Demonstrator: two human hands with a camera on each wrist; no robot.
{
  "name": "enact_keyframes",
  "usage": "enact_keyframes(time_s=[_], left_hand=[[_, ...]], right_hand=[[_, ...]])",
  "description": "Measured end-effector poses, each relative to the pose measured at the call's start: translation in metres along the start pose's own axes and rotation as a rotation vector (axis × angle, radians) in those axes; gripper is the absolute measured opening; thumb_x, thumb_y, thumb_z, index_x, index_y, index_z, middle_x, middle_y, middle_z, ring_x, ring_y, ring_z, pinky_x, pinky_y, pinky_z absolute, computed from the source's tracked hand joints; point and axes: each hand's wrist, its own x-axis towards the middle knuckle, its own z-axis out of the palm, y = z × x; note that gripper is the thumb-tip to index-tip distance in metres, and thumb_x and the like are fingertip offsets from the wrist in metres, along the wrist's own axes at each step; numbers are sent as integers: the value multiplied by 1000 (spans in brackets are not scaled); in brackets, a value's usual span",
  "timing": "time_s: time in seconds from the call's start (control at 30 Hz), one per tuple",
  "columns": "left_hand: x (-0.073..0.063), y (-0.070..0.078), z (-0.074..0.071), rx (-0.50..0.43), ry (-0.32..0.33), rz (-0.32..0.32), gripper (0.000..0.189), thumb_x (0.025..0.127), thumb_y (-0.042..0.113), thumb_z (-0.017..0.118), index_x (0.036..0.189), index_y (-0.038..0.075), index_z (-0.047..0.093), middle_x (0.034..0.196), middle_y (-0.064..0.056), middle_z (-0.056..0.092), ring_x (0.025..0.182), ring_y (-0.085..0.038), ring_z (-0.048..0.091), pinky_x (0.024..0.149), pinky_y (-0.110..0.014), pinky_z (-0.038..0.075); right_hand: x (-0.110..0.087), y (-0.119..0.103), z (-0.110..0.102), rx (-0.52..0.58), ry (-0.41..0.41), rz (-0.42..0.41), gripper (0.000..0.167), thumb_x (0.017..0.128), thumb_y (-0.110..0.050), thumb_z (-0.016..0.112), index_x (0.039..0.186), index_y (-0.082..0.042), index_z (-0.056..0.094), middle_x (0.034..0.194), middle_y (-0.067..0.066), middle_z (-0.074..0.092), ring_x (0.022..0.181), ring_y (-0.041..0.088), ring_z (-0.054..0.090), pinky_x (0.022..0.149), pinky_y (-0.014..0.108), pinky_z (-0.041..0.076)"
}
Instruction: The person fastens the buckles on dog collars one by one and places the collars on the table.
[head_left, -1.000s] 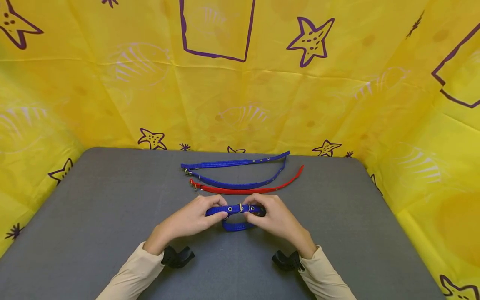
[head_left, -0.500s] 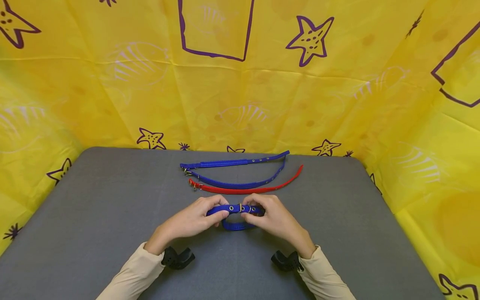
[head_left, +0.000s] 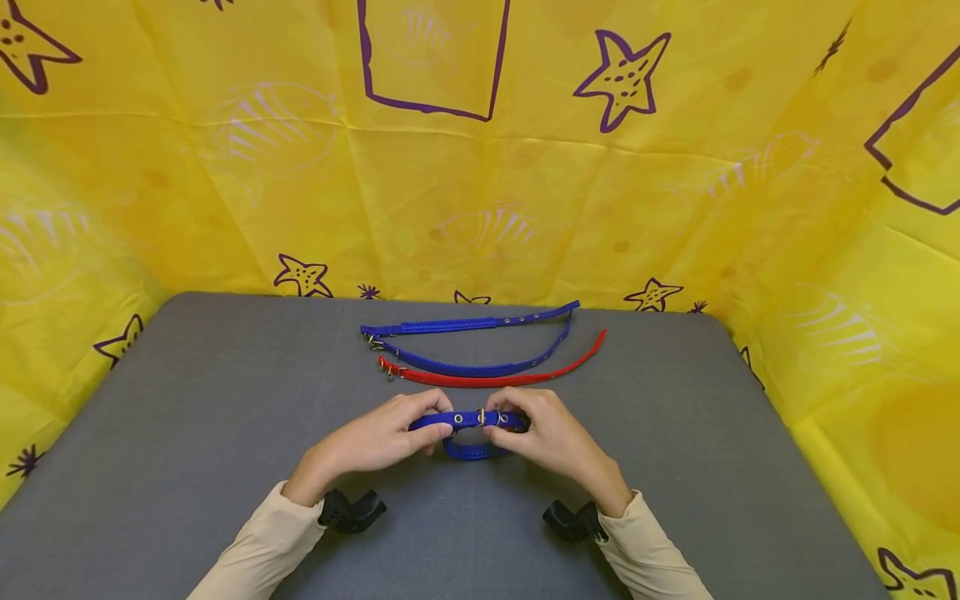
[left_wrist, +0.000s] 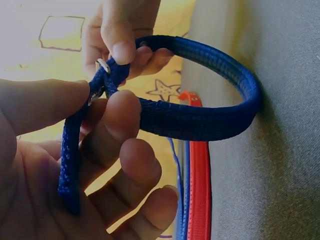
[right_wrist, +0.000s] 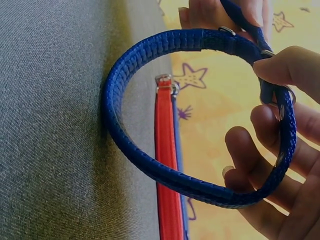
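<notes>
A blue collar (head_left: 470,452), looped through its metal buckle (head_left: 482,417), is held upright between my hands, its lower curve close over the grey table (head_left: 465,533). My left hand (head_left: 386,432) pinches the eyelet-punched free end between thumb and fingers; in the left wrist view the pointed tip (left_wrist: 72,190) hangs over the palm. On the other side, my right hand (head_left: 553,432) pinches the collar beside the buckle. Seen from the right wrist, the right thumb (right_wrist: 285,67) presses near the buckle, and eyelets line the strap along the fingers.
Beyond my hands lie a red collar (head_left: 480,383) and two blue straps, the rear one (head_left: 450,326) nearly straight and the front one (head_left: 465,368) bowed, with a buckle at the left. A yellow patterned cloth (head_left: 420,183) rises behind and at both sides of the table.
My left hand has shifted very slightly left with the strap end, and the eyelet near its fingertips moves with it. The right hand keeps its hold; the other collars are unmoved.
</notes>
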Motion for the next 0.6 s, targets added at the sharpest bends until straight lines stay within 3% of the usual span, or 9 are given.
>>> enact_keyframes(time_s=[0.3,0.6], left_hand=[[2,-2,2,-27,-2,25,10,104,26,53,107,19,58,76,8,57,63,-6,45,59,-22,37],[4,-1,8,-64,34,26,12,104,27,52,108,17,57,77,5,56,62,-8,44,58,-23,37]], right_hand=[[0,-1,2,21,-4,-14,12,88,-14,74,98,-15,68,85,-4,68,74,6,59,68,22,49],[0,-2,4,25,15,-30,13,87,-14,76,98,-16,69,86,-7,68,75,1,59,69,21,51]])
